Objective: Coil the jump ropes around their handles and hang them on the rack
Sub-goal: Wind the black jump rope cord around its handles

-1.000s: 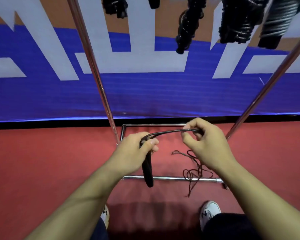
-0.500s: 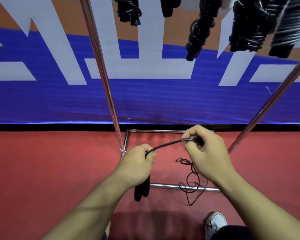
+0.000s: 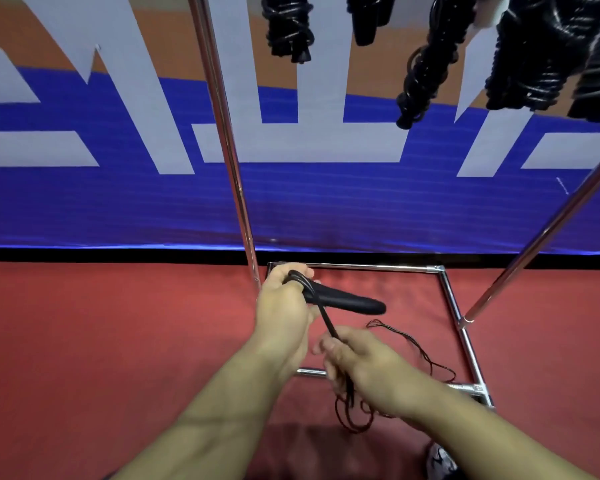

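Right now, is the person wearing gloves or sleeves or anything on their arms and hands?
No. The left hand and the right hand are both bare, with no gloves, rings or watch showing. Both forearms are bare too, as far up as the picture shows, so no sleeves are in view. The fingernails look short and plain.

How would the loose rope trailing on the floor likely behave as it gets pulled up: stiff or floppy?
Probably floppy: the rope lies in loose, irregular loops on the red floor. It looks thin, so likely light. It may snag, since loops cross the rack base near the right hand.
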### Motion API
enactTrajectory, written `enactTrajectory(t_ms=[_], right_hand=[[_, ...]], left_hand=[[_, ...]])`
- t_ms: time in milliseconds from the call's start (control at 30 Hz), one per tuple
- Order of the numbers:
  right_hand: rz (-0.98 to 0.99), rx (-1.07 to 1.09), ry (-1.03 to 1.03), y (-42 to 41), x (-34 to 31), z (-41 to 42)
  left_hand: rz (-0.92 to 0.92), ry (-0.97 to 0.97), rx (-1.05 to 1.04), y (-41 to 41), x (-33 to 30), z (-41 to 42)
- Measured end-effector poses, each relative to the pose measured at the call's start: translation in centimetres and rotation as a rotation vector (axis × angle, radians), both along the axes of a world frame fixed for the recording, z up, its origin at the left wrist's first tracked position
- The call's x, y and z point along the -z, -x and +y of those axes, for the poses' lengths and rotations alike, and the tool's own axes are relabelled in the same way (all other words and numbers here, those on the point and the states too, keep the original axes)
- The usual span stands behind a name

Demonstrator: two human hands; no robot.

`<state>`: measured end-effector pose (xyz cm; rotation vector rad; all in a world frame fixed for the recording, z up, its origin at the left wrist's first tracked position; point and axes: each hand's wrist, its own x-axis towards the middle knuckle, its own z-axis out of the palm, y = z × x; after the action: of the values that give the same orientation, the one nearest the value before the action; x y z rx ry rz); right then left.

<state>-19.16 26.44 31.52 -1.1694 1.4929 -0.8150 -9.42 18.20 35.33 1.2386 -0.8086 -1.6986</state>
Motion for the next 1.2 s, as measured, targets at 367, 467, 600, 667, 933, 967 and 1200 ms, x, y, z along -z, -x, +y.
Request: enactTrajectory(t_ms=[367,467,600,667,933,967,1200], right_hand=[[-0.911,0.598,-0.047,-0.1,-2.2,-1.4],[-0.917,0.653,-0.010,-0.3,-2.2,-1.4],[-0.939,0.635,-0.038,0.0,-2.6,-1.3],[-0.950,0.607,-0.063,0.2,-2.8,-1.3],[-0.562,0.551,0.117,-0.2,-3.2,-0.8],[-0.449,0.529,0.161,-0.2,-3.3,-0.7],[-0.360,0.537,0.212,0.4,-3.5,-0.8]], left_hand=[[0.306,0.090,0.141,0.4,-0.6,2.0],[0.262,0.184,0.235,0.4,-0.2,2.1],[0.090,0.330,0.327,-0.1,0.7,1.6],[-0.081,0.468,0.370,-0.3,0.7,1.5],[-0.375,0.669,0.150,-0.3,0.1,1.5],[-0.297,0.602,0.144,-0.2,0.0,1.3],[-0.159,0.424,0.123,-0.1,0.1,1.4]])
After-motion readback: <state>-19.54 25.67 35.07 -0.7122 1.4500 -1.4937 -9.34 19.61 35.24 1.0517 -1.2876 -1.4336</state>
